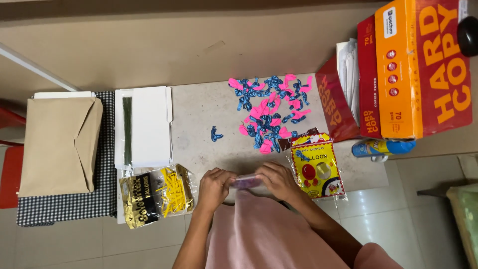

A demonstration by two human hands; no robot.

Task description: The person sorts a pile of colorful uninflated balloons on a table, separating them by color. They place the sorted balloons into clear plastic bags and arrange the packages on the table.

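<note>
Two clear packets lie on the pale stone surface (199,114): a gold-and-black packet (149,197) of yellow pieces at the left hand's side, and a yellow-and-red balloon packet (317,167) just beside the right hand. Both hands meet over a small clear pouch (247,181) at the near edge; the left hand (215,185) and right hand (279,180) pinch it with fingers pressed together on its ends. Pink and blue balloons (271,112) lie heaped farther back (one blue one apart). An orange carton (418,69) and red paper packs (368,79) stand right. A brown envelope (59,144) rests on checked cloth (107,199), beside a white box (149,124) holding green wires (127,129). Pale floor tiles lie below.
</note>
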